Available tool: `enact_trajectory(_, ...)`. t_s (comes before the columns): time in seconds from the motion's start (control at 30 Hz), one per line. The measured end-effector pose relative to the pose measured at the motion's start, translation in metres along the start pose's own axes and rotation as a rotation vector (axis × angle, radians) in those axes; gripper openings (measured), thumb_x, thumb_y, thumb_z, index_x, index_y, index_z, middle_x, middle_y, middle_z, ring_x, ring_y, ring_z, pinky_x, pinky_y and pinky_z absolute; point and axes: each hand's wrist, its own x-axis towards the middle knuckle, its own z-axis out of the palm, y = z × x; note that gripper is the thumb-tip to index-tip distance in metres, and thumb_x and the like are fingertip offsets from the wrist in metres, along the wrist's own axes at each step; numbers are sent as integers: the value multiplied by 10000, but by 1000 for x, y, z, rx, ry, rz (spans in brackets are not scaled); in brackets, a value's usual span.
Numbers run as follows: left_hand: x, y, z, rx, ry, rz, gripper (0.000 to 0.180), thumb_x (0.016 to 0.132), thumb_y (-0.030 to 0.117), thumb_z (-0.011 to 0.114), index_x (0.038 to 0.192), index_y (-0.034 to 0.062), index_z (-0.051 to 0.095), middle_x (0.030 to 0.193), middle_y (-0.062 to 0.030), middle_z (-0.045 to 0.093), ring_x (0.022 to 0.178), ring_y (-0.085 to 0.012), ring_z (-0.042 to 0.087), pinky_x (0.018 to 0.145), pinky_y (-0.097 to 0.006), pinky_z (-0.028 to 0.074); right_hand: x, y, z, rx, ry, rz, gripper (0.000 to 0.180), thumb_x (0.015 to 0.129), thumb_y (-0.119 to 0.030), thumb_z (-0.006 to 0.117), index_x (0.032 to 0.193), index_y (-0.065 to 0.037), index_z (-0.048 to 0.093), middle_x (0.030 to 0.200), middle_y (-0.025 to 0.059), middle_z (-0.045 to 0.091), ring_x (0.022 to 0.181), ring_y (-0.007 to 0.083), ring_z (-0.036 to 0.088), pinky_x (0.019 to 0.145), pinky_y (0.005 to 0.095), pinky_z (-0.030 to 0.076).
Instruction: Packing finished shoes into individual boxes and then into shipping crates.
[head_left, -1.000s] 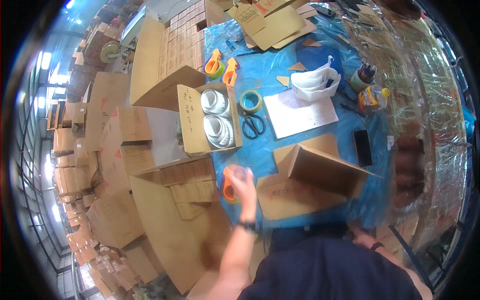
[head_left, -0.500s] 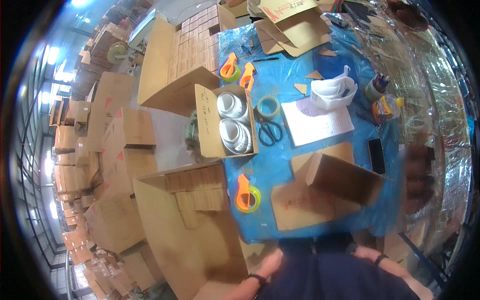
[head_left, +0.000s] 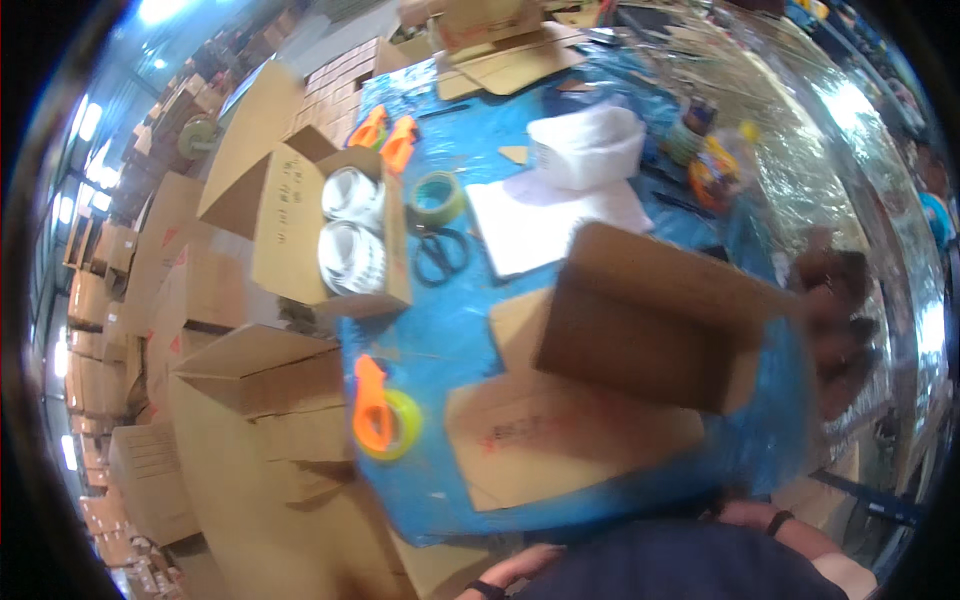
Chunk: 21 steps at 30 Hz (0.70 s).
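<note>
My left hand is low beside my body at the near table edge, with its fingers hidden. My right hand is at the other side of my dark top, and its fingers are hidden too. No held thing shows at either hand. On the blue-covered table in front of me lies a flattened cardboard piece. An open, shallow cardboard box rests over it, its inside facing me. An orange tape dispenser with yellow-green tape lies left of the cardboard.
Farther left, a small carton holds white label rolls. Beside it are black scissors and a tape roll. White sheets lie under a white paper bundle. A large open carton stands left of the table.
The view has shifted, so the table things appear farther left and the open box looks larger. Both hands stay low near my body.
</note>
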Motion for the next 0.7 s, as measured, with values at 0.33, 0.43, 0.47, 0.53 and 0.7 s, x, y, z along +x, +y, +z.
enact_trajectory(0.33,-78,171,83,908,646,370,184,967,125,578,1026,21,718,916,-110,745,755,-209,729,725,-328,562,15,75,29,-634,413,-479,210,894,-284,655,965,-96,715,900,162,710,883,356,692,712,488,540)
enact_trajectory(0.43,-99,239,95,976,942,899,118,963,57,579,961,14,689,871,-104,727,766,-216,700,724,-338,543,7,79,18,-392,703,-588,160,851,-190,647,982,-99,656,884,129,703,870,367,692,686,506,542)
enact_trajectory(0.47,-102,265,94,982,964,984,122,966,63,580,989,20,692,923,-121,727,829,-228,702,766,-338,540,2,75,14,-542,819,-695,150,865,-180,636,994,-104,637,870,122,696,876,365,691,690,509,539)
enact_trajectory(0.53,-94,314,100,996,1046,1138,135,964,83,592,1016,25,702,980,-139,723,921,-260,692,844,-354,529,-10,62,8,-688,949,-824,139,885,-179,628,1008,-115,619,850,113,684,889,359,689,706,510,535)
enact_trajectory(0.7,-48,392,71,1543,1076,1284,391,878,152,661,1251,41,624,1225,-184,646,1198,-359,582,1118,-463,372,-43,22,10,-699,952,-784,190,927,-265,606,1066,-144,651,919,109,713,915,344,696,755,486,551)
